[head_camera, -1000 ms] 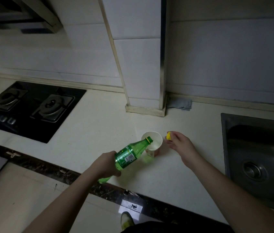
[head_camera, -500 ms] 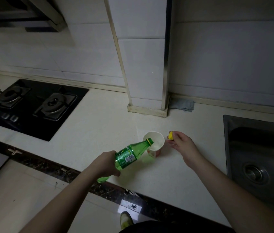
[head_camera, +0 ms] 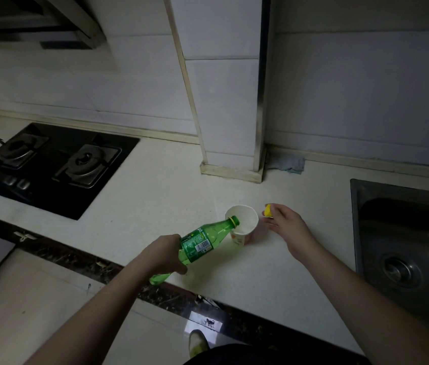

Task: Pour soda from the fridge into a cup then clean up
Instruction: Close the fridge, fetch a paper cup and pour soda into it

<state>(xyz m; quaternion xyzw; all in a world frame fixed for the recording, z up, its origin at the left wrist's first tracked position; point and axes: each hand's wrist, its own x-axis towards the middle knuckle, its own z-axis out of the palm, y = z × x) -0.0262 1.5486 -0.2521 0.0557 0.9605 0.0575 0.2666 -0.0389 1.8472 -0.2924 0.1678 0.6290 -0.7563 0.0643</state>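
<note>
Soda bottle [head_camera: 203, 241], a small green translucent plastic one with a green label bearing a white barcode patch and a yellow ring at its open neck, lies tilted almost flat above the near edge of the pale stone counter [head_camera: 155, 206]. Its mouth reaches over the left rim of a white paper cup [head_camera: 241, 224] with a reddish print low on its side; a pale layer shows at the cup's bottom. The left hand [head_camera: 162, 255] grips the bottle's lower half, fingers wrapped round it, the base sticking out toward the near side. Just right of the cup, the right hand [head_camera: 285, 223] rests on the counter and pinches a small yellow bottle cap [head_camera: 268, 209] between thumb and fingertips. Farther right sits a steel sink [head_camera: 403, 243]. Far left lies a black glass two-burner gas hob [head_camera: 50, 164]. A crumpled grey cloth [head_camera: 287, 164] lies at the foot of the tiled white wall column [head_camera: 221, 101].
</note>
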